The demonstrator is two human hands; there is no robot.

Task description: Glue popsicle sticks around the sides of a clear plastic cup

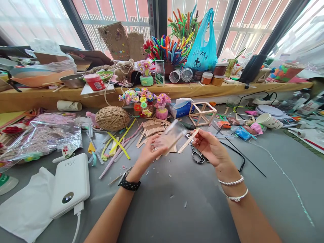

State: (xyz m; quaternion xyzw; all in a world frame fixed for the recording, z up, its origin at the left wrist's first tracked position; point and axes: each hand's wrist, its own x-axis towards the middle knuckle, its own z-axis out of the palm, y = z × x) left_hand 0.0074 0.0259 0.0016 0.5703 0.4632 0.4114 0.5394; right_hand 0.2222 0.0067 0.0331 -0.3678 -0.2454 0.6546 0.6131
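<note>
Nearest the camera, two bare forearms are stretched over the grey tabletop (177, 209), a black dotted wristband (129, 184) being worn on the left and two silver bracelets (234, 189) on the right. A blurred, pale flat piece of joined wooden sticks (170, 136) is pinched by the left hand (149, 153), fingers closed around its near edge. A single flat wooden craft stick (187, 141) is gripped between thumb and fingertips of the right hand (210, 146), its near end just beside the flat piece. Just beyond the hands, a loose heap of flat wooden sticks (153, 127) is spread, and black-handled scissors (196, 153) are laid under the right hand. Farther off, an open cube frame of wooden sticks (201, 113) is seen finished, so one structure is judged complete while the held piece appears only partly assembled, many sticks being left unused. To the left, a ball of brown twine (112, 118) and a white power bank (71, 184) are placed; faint letters reading "m5E" or similar can be made out on the latter. On the far ledge, a blue plastic bag (202, 44) printed with a cross and Chinese characters is hung.
</note>
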